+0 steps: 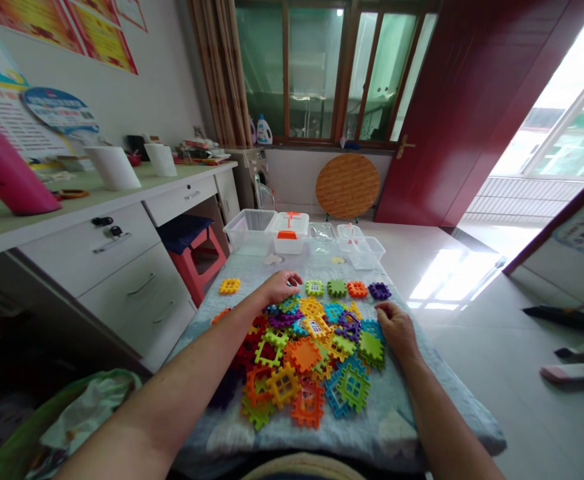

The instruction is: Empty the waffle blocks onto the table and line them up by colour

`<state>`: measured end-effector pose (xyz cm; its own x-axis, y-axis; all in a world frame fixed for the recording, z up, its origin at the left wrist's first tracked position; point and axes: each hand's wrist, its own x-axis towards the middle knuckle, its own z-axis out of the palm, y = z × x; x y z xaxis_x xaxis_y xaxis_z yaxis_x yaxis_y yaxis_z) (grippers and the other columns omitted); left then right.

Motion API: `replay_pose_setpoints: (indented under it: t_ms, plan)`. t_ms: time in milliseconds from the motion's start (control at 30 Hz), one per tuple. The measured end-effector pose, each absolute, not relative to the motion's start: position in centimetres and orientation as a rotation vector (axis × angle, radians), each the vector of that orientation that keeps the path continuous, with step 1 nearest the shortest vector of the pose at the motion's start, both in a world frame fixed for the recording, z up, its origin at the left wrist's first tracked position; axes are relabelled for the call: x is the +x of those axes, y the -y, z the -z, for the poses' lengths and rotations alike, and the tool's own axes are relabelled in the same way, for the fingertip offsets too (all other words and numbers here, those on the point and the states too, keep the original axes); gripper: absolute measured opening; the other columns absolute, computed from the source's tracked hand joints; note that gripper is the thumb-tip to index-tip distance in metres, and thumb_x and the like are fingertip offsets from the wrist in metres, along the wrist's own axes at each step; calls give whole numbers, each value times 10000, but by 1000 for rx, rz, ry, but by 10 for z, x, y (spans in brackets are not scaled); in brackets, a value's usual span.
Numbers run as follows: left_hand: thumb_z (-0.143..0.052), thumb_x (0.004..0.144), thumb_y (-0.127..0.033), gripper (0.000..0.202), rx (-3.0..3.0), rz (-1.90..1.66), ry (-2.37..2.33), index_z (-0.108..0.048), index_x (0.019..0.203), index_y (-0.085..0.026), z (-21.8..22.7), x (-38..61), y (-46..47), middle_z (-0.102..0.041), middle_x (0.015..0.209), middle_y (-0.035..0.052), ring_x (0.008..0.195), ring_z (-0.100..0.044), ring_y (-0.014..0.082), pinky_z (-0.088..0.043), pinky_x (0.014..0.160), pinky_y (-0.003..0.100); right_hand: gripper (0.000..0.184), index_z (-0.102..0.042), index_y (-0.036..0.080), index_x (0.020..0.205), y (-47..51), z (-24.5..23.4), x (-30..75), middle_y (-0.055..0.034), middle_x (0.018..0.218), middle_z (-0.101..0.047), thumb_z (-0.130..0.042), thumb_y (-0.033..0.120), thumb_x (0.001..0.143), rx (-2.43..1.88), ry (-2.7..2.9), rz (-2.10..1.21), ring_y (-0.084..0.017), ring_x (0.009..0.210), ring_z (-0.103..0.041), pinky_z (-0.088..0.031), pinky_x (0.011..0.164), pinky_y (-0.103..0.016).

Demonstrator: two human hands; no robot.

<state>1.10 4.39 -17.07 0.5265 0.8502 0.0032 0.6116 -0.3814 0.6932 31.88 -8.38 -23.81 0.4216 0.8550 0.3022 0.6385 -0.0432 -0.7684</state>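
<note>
1. A heap of colourful plastic building pieces (297,353) lies on a pale blue padded cover (412,417). The pieces are square with notched edges, and many of them overlap. Their colours are orange, green, yellow, purple, red and blue.
2. Just beyond the heap is a row of separate pieces (337,287): yellow, two green, orange and purple. The yellow piece sits farther to the left than the others.
3. The left hand (278,287) is at the far edge of the heap, with the fingers bent downward. Its fingertips are at small blue and yellow pieces. I cannot tell if they grasp one.
4. The right hand (396,328) rests palm down beside the heap's right edge, on the cover. Its fingers are loosely bent, not clenched, and it shows no piece in its grip.
5. At the far end of the cover stand a clear plastic bin (249,230), a white case with an orange handle (287,235) and a clear plastic box (365,252).
6. On the left is a white desk with drawers (122,257), and a pink flask (7,170) lies on it. A red stool (197,260) stands beside the desk.
7. Farther back are a washing machine (255,179), a round wooden board (347,185) and a dark red door (472,100).
</note>
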Motion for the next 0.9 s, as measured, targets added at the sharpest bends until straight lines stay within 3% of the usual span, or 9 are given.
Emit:
replay_pose_setpoints:
  t_ms: [300,600,700,800,900]
  plan:
    - [-629,729,-204,217,2100,-475,-745,-684,932,-150,159,44,6,-681,822,31,768,-612,155,-489,759,276,306,-672,189,801,84,239,318,-10,608,-604,-481,419,734,-1759,1285,-291,-185,579,-534,-408,598,-302]
    - [-513,888,-374,299,1837,-591,-766,-665,1028,-158,131,25,23,-702,1045,67,996,-618,198,-456,942,338,317,-679,189,798,84,236,318,-12,600,-607,-485,429,727,-1767,1289,-276,-180,559,-513,-406,591,-306]
    - [-609,821,-409,394,1988,-488,-914,-640,1137,-177,125,-5,20,-659,1205,80,1114,-586,238,-424,997,355,322,-679,189,808,84,237,318,-13,612,-608,-481,432,733,-1774,1301,-285,-186,577,-528,-408,598,-307]
    - [-778,662,-415,636,2198,-248,-927,-605,1235,-203,125,-25,27,-579,1348,89,1240,-508,279,-350,1079,365,320,-680,190,811,84,237,318,-13,611,-606,-482,429,733,-1771,1307,-282,-190,591,-541,-411,602,-305]
    - [-843,574,-390,759,2320,-147,-929,-587,1266,-213,130,-25,39,-573,1358,107,1257,-485,311,-331,1092,391,315,-679,191,797,84,237,317,-1,572,-579,-487,431,725,-1775,1308,-269,-181,560,-517,-405,588,-301]
